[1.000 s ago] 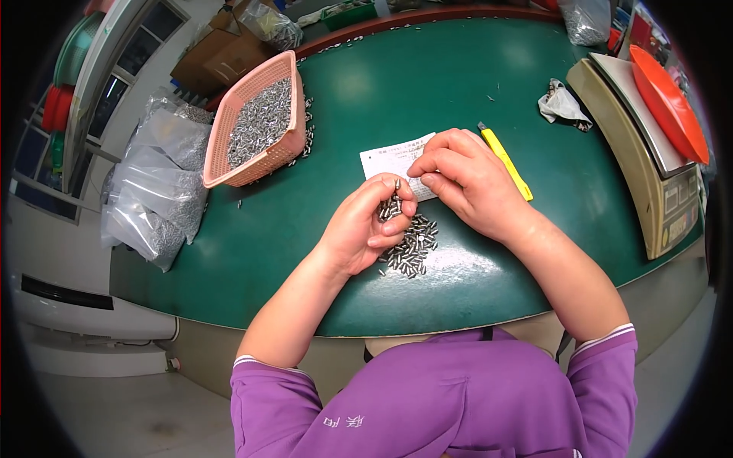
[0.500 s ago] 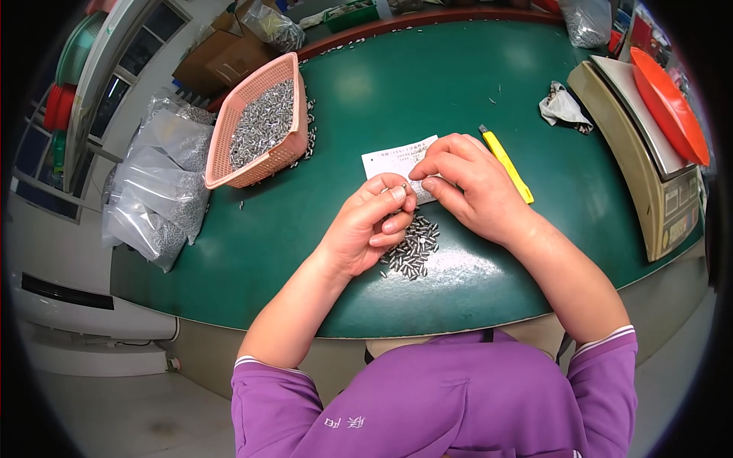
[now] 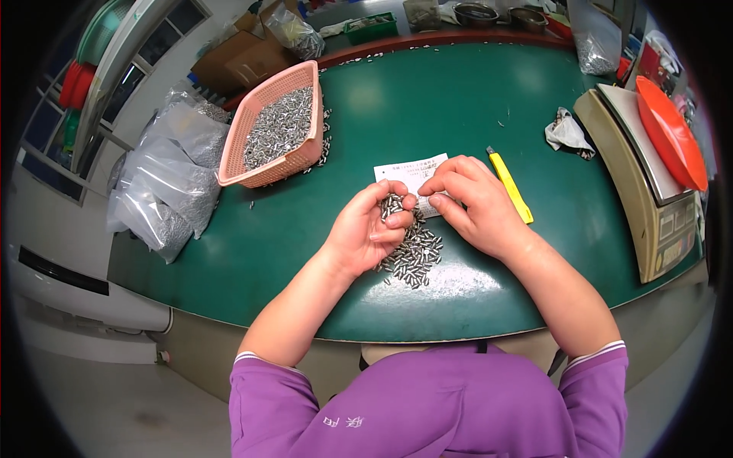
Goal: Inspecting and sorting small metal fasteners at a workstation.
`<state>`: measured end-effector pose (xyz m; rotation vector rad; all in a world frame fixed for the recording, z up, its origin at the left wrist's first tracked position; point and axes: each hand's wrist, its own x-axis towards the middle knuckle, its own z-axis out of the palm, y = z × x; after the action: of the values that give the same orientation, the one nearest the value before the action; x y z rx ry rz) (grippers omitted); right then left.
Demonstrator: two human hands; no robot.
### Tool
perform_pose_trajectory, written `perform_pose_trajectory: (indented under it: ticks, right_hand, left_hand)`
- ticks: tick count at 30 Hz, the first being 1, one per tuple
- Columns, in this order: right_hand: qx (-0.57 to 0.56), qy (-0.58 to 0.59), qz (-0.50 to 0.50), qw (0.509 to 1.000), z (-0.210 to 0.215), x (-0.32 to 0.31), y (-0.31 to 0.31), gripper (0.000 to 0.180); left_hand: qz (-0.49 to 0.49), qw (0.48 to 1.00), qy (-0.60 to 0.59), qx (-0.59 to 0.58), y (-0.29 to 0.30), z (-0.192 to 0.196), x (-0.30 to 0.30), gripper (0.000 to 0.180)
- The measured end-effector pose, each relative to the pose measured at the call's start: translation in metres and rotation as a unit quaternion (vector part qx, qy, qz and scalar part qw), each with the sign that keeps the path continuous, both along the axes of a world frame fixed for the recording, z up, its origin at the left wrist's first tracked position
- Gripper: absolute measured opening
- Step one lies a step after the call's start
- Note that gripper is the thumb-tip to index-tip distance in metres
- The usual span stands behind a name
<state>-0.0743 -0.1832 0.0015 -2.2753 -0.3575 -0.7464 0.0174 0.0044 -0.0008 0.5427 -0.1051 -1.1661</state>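
Observation:
My left hand (image 3: pixel 368 230) is cupped, palm up, with its fingers curled round a clutch of small metal pins (image 3: pixel 392 204). Its thumb is lifted, so the pins show in the palm. Beside it, my right hand (image 3: pixel 479 204) has thumb and fingertips brought close together; whether a pin is between them is too small to make out. Below the hands, a loose pile of shiny metal pins (image 3: pixel 416 259) lies on the green tabletop (image 3: pixel 366 317). A white printed card (image 3: pixel 389 174) lies flat behind the hands, partly covered by them.
A yellow utility knife (image 3: pixel 510 187) lies right of my right hand. At the left stand a pink basket (image 3: pixel 231 156) full of metal pieces and filled plastic bags (image 3: pixel 164 183). A scale (image 3: pixel 622 175) with a red pan (image 3: pixel 670 133) and a crumpled white bag (image 3: pixel 566 131) are at right.
My left thumb has lifted from the fingertips, uncovering the pins in the palm. My right fingers have drawn in slightly. The whole view has shifted a little.

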Motion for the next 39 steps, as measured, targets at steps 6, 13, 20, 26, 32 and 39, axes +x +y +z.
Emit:
perform_pose_trajectory:
  ticks: [6, 13, 20, 26, 32, 39]
  right_hand:
    - [-0.002, 0.004, 0.006, 1.000, 0.000, -0.001, 0.001, 0.011]
    - [0.013, -0.001, 0.012, 1.000, -0.005, -0.001, -0.004, 0.009]
    - [0.007, 0.000, 0.024, 1.000, 0.001, -0.002, -0.002, 0.009]
    - [0.007, 0.003, 0.021, 1.000, -0.001, -0.002, -0.003, 0.008]
    - [-0.009, -0.001, 0.027, 1.000, -0.003, -0.001, -0.002, 0.009]
    - [0.008, 0.004, 0.010, 1.000, -0.004, -0.001, -0.007, 0.008]
  left_hand:
    - [0.119, 0.991, 0.069, -0.004, 0.013, 0.006, 0.017, 0.024]
    - [0.349, 0.937, -0.006, -0.023, 0.035, 0.032, 0.071, 0.025]
    - [0.575, 0.816, -0.043, 0.036, 0.077, 0.056, 0.181, 0.019]
    - [0.529, 0.830, -0.097, 0.147, 0.101, 0.064, 0.200, 0.030]
    - [0.326, 0.813, -0.328, 0.354, 0.070, 0.073, 0.165, 0.043]
    - [0.178, 0.654, -0.498, 0.540, 0.055, 0.064, 0.151, 0.058]
